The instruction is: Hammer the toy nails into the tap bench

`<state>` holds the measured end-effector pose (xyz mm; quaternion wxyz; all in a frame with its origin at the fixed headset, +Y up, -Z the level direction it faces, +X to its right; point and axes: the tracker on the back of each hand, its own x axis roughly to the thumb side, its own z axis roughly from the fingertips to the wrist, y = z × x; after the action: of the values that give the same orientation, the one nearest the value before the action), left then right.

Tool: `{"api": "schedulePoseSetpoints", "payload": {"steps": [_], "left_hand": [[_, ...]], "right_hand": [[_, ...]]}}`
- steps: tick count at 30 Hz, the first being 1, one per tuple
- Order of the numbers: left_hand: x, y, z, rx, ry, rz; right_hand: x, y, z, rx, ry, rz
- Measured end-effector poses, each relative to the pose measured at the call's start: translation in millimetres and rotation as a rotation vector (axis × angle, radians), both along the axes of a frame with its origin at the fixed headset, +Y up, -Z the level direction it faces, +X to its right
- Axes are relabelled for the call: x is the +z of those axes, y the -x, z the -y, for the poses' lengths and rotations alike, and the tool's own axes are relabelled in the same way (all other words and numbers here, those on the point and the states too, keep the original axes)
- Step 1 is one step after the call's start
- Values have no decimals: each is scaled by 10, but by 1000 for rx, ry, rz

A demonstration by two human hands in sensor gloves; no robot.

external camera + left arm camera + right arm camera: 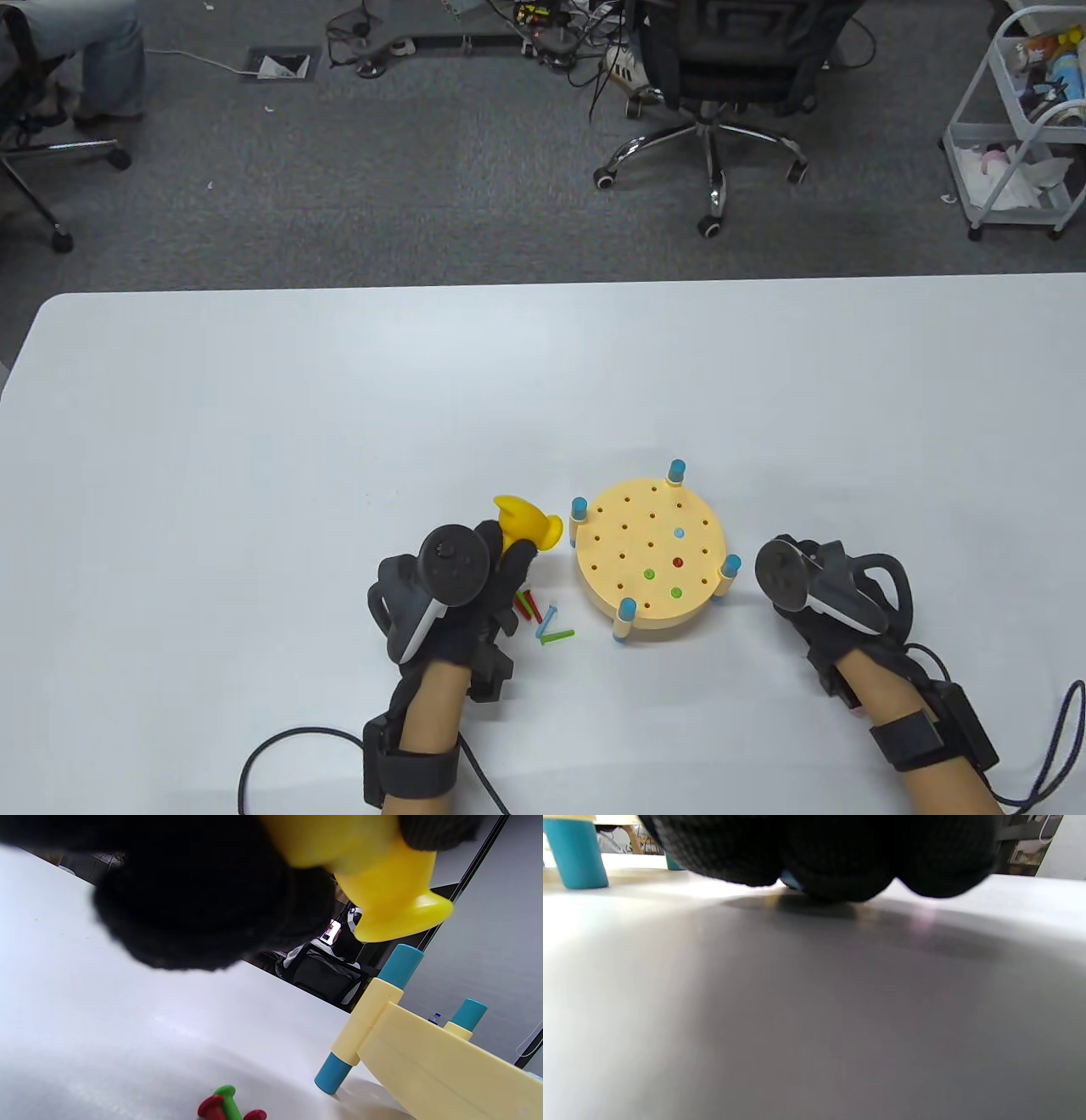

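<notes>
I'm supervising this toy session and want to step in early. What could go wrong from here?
Loose nails lie right beside the left hand, which grips the yellow hammer; a swing could scatter them. The right hand rests beside the tap bench, not visibly holding it, so a hit may shift the bench on its pegs.

Yellow hammer (528, 525), cream bench (649, 556) – blue legs (627, 608); red, green, blue nails (543, 615)
</notes>
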<state>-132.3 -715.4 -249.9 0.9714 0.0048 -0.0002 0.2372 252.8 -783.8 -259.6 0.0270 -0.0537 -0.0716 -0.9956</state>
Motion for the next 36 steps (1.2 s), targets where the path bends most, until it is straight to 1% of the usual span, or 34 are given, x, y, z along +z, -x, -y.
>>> {"api": "schedulePoseSetpoints", "payload": {"steps": [4,7,10,11,13,14,16,17,18,20,21,23,25,26,28,31,36], "left_hand": [[-1,-11,-1,-3,-4,9],[0,-18,-5,-1,-10,15],[6,-30,-16,-2,-18,22],[10,-37,-22,-3,-22,26],[17,-48,-34,-6,-26,31],[20,-53,-41,-7,-31,33],[24,-58,-53,-7,-36,38],[25,-58,-56,-7,-37,39],[24,-56,-58,-4,-38,41],[22,-53,-54,2,-39,42],[21,-52,-49,4,-37,44],[21,-51,-49,6,-35,46],[20,-49,-47,9,-33,48],[21,-48,-47,10,-32,49],[21,-44,-48,13,-31,49],[21,-37,-52,16,-34,52],[22,-31,-66,19,-42,59]], "right_hand": [[-40,-106,23,-35,48,37],[-59,-167,26,-68,59,56],[-56,-208,-7,-99,26,55],[-45,-232,-41,-142,-8,48],[-18,-266,-132,-246,-130,58],[4,-284,-210,-328,-232,69],[19,-282,-459,-460,-264,62],[28,-265,-566,-515,-305,67],[27,-213,-710,-572,-334,44],[9,-54,-933,-612,-300,-19],[-7,77,-1055,-610,-266,-64],[-33,360,-1208,-533,-200,-159],[-58,668,-1277,-415,-155,-197],[-75,811,-1282,-349,-133,-219],[-124,1080,-1237,-213,-124,-236],[-199,1315,-1144,-78,-108,-249],[-299,1484,-1039,-8,-77,-239]]}}
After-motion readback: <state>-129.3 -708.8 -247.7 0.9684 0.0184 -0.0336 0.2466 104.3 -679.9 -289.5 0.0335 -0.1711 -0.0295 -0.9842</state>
